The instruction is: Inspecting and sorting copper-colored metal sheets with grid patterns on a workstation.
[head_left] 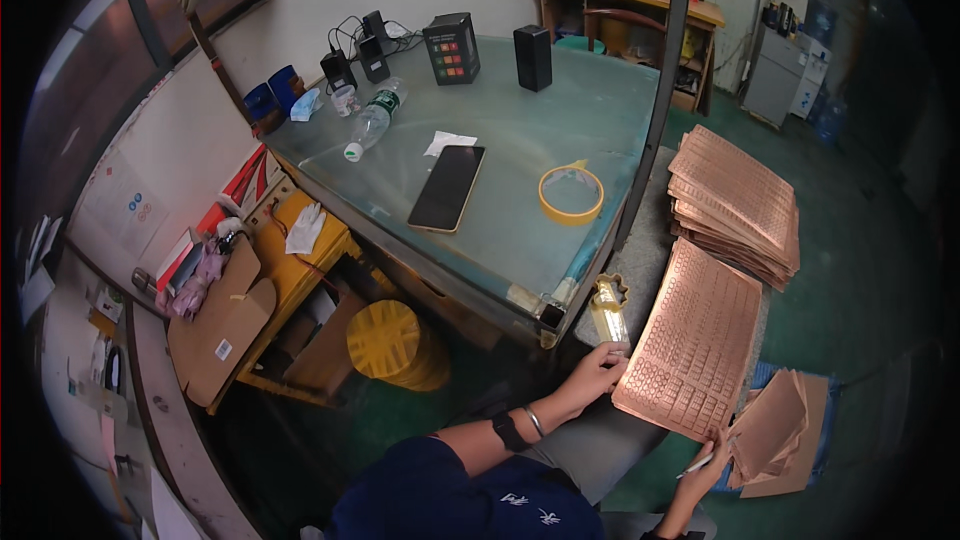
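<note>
Left hand point(597, 376)'s pinching the edge of the patterned copper-coloured sheet point(692, 340) just ahead, right hand point(706, 474)'s gripping a pen-like tool point(696, 465) by its near corner, so one slip might scratch it.

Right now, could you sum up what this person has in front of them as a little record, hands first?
Left hand: at the left edge of a patterned copper-coloured sheet; grip unclear
Right hand: holding a white pen-like tool, by the sheet's near right corner
Beyond the sheet: stack of similar sheets
Right of the sheet: loose pile of brown sheets
Greenish table: dark phone, yellow tape roll, clear bottle
Floor: yellow drum-shaped thing
</note>
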A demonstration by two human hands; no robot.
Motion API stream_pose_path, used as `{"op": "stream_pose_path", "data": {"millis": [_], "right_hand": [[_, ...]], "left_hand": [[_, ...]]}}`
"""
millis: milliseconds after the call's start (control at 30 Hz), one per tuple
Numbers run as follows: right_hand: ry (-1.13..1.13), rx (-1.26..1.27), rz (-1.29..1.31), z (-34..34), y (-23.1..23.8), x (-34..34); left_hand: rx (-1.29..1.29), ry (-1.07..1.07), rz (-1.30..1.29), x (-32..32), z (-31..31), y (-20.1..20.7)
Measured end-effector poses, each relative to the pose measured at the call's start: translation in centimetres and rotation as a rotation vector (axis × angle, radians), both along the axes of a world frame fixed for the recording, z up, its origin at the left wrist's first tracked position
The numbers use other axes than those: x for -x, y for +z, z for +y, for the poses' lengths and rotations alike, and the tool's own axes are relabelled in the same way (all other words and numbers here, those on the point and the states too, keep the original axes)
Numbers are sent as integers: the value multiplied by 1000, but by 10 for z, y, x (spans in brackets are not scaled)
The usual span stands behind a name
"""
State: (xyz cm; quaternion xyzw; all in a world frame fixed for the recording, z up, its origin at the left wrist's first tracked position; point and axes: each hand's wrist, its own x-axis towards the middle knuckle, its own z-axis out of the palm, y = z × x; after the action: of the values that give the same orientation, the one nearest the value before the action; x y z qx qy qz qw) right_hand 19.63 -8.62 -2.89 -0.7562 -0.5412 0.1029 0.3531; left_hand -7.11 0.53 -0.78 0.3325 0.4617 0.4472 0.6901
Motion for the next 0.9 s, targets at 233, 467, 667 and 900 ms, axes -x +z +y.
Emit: {"op": "stream_pose_path", "data": {"millis": [233,467,667,900], "right_hand": [[-249,-213,294,-26,-12,-37],[-331,-371,1481,-46,-44,-53],[-179,-344,1619,-39,-34,-36],[-215,-437,1473,-27,-11,-15]], "left_hand": [[187,-240,-224,-43,-26,6],[304,-379,-249,-85,-47,1],[405,-456,-271,-94,-66,-2],[437,-425,-318,-95,-69,3]]}}
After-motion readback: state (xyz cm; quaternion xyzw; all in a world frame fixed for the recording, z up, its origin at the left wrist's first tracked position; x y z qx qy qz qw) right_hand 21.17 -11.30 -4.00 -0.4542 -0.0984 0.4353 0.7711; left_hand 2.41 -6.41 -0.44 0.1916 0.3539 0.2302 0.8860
